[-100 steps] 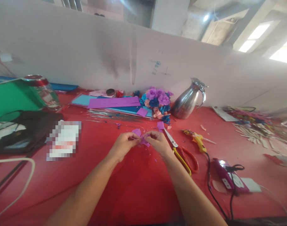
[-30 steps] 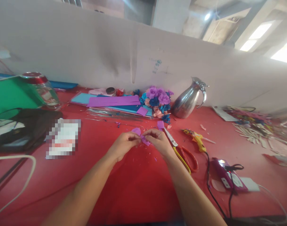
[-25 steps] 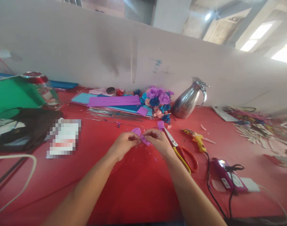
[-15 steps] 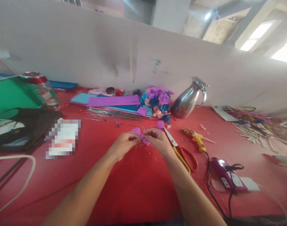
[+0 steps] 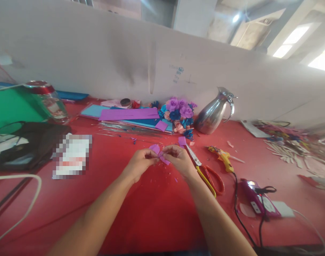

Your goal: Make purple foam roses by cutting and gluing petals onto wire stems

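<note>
Left hand (image 5: 143, 163) and right hand (image 5: 179, 159), fingertips pinched on purple paper (image 5: 165, 160); scissors (image 5: 198, 163), at four o'clock; flowers (image 5: 178, 112), at one o'clock.

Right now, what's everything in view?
held paper: count unclear, purple, centre
scissors: one, red and yellow handles, right of centre
glue gun: one, yellow, right of scissors
flowers: several, purple, blue, pink, back centre
jug: one, silver, back
sheets: several, purple and blue, left of flowers
wires: many, silver, before sheets
jar: one, red lid, back left
board: one, green, far left
bag: one, dark, left
packet: one, whitish, left
box: one, magenta, right front
sticks: many, pale, far right
table: one, red, underneath
left hand, right hand: one each, fingers on held paper
</note>
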Demonstrator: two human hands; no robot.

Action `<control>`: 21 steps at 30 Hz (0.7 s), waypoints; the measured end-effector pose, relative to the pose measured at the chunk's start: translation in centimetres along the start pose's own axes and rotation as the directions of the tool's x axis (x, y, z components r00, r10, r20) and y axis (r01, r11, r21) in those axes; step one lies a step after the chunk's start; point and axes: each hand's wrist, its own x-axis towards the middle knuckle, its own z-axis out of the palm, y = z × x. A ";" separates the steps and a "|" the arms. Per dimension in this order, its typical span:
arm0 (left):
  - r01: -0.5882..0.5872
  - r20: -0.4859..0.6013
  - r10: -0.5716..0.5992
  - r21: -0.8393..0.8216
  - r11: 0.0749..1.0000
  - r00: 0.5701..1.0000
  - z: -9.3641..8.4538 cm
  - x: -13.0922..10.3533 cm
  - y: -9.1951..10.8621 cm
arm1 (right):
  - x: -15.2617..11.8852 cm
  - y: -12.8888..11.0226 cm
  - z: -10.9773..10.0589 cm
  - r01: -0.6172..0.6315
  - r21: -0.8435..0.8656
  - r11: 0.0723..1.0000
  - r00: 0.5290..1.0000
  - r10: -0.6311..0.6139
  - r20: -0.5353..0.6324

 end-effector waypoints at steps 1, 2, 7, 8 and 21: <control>0.015 -0.002 -0.015 0.008 1.000 1.000 0.0 0.0 0.0 | 0.0 0.0 0.0 0.002 0.000 1.000 1.000 -0.002 -0.007; 0.027 0.002 -0.027 0.019 0.999 1.000 0.0 -0.1 0.0 | 0.0 0.0 0.0 0.004 -0.002 1.000 1.000 -0.004 -0.015; -0.041 0.070 0.037 0.061 0.997 0.997 0.0 0.1 -0.2 | 0.0 0.1 0.0 0.012 0.006 1.000 1.000 -0.012 -0.025; -0.060 0.074 0.055 0.064 0.996 0.996 -0.1 0.1 -0.3 | 0.0 0.1 0.0 0.015 0.010 1.000 0.999 -0.015 -0.029; -0.070 -0.106 0.036 -0.331 0.941 0.994 -0.3 0.4 -0.2 | -0.4 0.7 1.1 0.068 -0.098 0.993 0.995 -0.074 -0.063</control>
